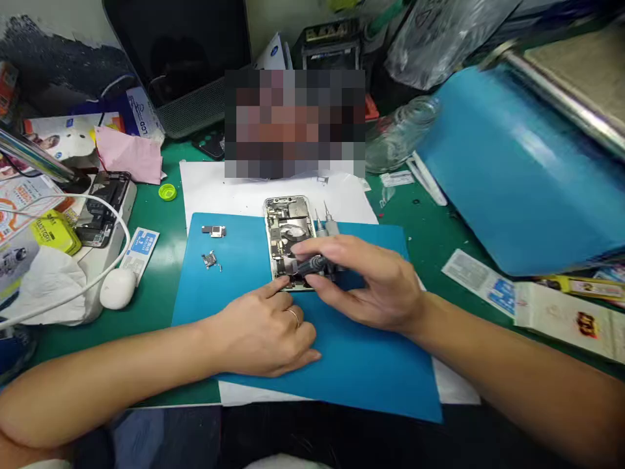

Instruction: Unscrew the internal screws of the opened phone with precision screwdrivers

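Note:
An opened smartphone (291,220) lies with its inner parts exposed on a blue mat (234,286). My left hand (273,329) rests on the mat; its index fingertip touches the phone's lower left corner, the other fingers loosely bent and grasping nothing. Over the phone's lower right, my right hand (374,280) has a dark-handled screwdriver (312,264) between thumb and index finger. The tool's tip is hard to make out. Two slim grey tools (332,225) with pointed tips lie beside the phone, partly hidden by that hand.
Left on the mat are a small metal part (215,231) and a circuit piece (209,259). White paper (215,185) lies underneath. Another phone (100,212) and a white cable (124,228) are at left. A glass jar (403,133) and large blue sheet (512,169) are at right.

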### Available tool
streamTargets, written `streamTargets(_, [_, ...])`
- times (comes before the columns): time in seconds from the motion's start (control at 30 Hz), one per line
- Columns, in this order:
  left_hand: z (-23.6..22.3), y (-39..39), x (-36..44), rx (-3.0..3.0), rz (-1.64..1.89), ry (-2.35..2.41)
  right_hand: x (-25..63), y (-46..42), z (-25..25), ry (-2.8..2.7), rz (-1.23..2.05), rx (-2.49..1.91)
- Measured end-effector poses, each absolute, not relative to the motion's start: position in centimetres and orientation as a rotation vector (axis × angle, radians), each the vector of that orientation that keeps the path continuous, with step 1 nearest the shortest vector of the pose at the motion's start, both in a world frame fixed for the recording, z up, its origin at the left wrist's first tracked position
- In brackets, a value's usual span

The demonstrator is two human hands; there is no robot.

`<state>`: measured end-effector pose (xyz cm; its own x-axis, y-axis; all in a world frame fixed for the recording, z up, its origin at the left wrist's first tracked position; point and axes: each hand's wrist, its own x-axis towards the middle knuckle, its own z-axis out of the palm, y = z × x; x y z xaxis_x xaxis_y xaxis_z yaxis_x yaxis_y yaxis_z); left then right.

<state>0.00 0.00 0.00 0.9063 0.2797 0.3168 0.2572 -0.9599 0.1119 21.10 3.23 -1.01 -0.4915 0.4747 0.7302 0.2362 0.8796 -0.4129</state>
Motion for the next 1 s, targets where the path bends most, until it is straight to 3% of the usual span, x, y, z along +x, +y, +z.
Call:
streamTargets(0.57, [0.2,-0.1,-0.1,3.007,0.469,0.44,20.5,3.2,-1.2,-1.829,0.416,-0.603])
streamTargets(1.0, [0.2,-0.3,0.2,3.057,0.735,0.274,20.6,3.1,-0.7,-1.826,0.616,-0.568])
